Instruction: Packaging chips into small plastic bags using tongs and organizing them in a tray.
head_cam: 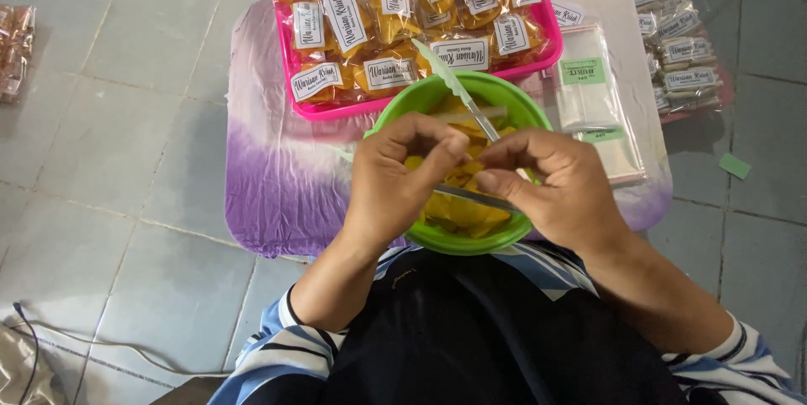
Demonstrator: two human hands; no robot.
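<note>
A green bowl (504, 96) of yellow chips sits in front of me on a purple-and-white cloth (269, 178). My left hand (395, 182) and my right hand (559, 186) meet over the bowl, fingertips pinching a thin clear plastic bag (454, 86) with a pale label strip that sticks up toward the tray. Both hands grip it together. The bag's lower part is hidden behind my fingers.
A pink tray (336, 109) full of labelled packets of yellow chips lies beyond the bowl. A stack of empty clear bags (588, 77) rests to the right, more filled packets (677, 44) further right. Brown packets (15, 48) lie at the far left on the grey tiled floor.
</note>
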